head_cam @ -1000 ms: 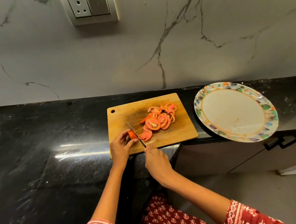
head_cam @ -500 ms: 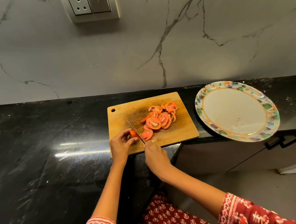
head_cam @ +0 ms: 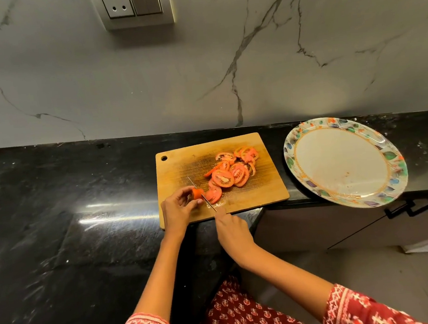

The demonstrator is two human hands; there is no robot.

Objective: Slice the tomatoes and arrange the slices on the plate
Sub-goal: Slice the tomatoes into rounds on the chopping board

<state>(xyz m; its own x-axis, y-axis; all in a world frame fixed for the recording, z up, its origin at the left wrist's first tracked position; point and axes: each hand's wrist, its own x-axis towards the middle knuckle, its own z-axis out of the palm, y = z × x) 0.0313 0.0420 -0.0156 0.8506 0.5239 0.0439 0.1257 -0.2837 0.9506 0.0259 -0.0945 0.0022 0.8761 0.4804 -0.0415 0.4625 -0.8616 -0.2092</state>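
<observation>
A wooden cutting board point(head_cam: 177, 170) lies on the black counter with several tomato slices point(head_cam: 231, 173) heaped on its right half. At the board's near left, my left hand point(head_cam: 175, 208) pinches the small remaining tomato end point(head_cam: 197, 193). My right hand point(head_cam: 231, 232) grips the handle of a thin knife point(head_cam: 201, 193), whose blade stands against the cut face of the tomato end, with a fresh slice point(head_cam: 214, 195) lying just to its right. A white plate with a coloured leaf rim point(head_cam: 343, 162) sits to the right of the board, holding no slices.
The plate's near edge overhangs the counter's front edge point(head_cam: 316, 201). A cabinet door with a black handle point(head_cam: 410, 208) is below it. A marble wall with a socket and switch panel point(head_cam: 137, 4) stands behind. The black counter point(head_cam: 67, 202) stretches wide to the left.
The knife stays at the tomato end while my hands shift only slightly. The tomato end has become a little shorter and another slice lies by the blade. The camera tilted a bit.
</observation>
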